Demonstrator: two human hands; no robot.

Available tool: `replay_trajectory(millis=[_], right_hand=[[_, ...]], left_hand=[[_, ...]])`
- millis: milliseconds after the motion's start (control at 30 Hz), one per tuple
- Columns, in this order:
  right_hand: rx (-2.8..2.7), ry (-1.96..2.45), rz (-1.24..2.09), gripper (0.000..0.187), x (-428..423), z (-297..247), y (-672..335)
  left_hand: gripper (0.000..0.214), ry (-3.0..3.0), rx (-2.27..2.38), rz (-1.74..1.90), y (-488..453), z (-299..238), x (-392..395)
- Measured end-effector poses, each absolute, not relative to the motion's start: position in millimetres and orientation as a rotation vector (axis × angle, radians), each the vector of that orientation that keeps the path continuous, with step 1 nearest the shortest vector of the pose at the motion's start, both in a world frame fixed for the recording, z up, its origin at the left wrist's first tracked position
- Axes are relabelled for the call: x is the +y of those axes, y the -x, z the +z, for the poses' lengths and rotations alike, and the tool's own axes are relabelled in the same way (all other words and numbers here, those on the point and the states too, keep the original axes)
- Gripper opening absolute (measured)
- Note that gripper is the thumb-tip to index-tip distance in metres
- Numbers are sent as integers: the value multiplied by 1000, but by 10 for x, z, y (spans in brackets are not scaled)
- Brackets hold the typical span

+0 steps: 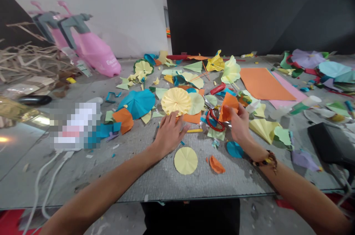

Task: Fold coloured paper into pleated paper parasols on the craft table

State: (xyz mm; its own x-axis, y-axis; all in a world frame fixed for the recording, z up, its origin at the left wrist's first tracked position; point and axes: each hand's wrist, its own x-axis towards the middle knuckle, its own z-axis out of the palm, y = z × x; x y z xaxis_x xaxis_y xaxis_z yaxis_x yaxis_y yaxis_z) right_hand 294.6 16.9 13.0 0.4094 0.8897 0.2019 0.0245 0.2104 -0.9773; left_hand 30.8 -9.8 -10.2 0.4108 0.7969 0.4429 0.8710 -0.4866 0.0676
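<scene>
My left hand (169, 133) lies flat on the grey table (166, 183), fingers stretched toward a pleated yellow paper disc (176, 101). My right hand (239, 124) is closed on a folded orange paper piece (229, 107), lifted slightly above the table. Red-handled scissors (215, 121) lie just left of that hand. A flat yellow paper circle (185, 160) and a small orange scrap (216, 164) rest near the front edge between my arms. A blue scrap (234, 149) sits under my right wrist.
Coloured paper cuttings and folded fans cover the table's middle. An orange sheet (263, 84) lies on a pink one at right. Pink spray bottles (91, 48) and wooden sticks (24, 61) stand at left. A black case (330, 146) sits right; white cables (47, 183) trail left.
</scene>
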Motion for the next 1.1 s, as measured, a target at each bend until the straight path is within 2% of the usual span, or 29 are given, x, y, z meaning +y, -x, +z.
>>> replay_trajectory(millis=[200, 333, 500, 600, 733, 867, 1100], right_hand=[[-956, 1183, 743, 29, 183, 99, -2937], [-976, 1158, 801, 33, 180, 108, -2929], [-997, 1131, 769, 39, 168, 138, -2924], [-1022, 1121, 801, 39, 165, 142, -2920], [-1109, 1175, 985, 38, 128, 161, -2874], [-1085, 1185, 1224, 45, 72, 199, -2809], [-1131, 1190, 1284, 48, 71, 193, -2841]], left_hand=[[54, 2382, -1649, -456, -303, 50, -91], [35, 2537, -1474, -346, -464, 202, 14], [37, 2593, -1329, -246, -711, 217, 249], [26, 2628, -1300, -245, -727, 169, 349], [23, 2614, -1108, -435, -633, 128, 308], [18, 2598, -808, -639, -549, 141, 179], [17, 2634, -487, -793, -535, 142, 90]])
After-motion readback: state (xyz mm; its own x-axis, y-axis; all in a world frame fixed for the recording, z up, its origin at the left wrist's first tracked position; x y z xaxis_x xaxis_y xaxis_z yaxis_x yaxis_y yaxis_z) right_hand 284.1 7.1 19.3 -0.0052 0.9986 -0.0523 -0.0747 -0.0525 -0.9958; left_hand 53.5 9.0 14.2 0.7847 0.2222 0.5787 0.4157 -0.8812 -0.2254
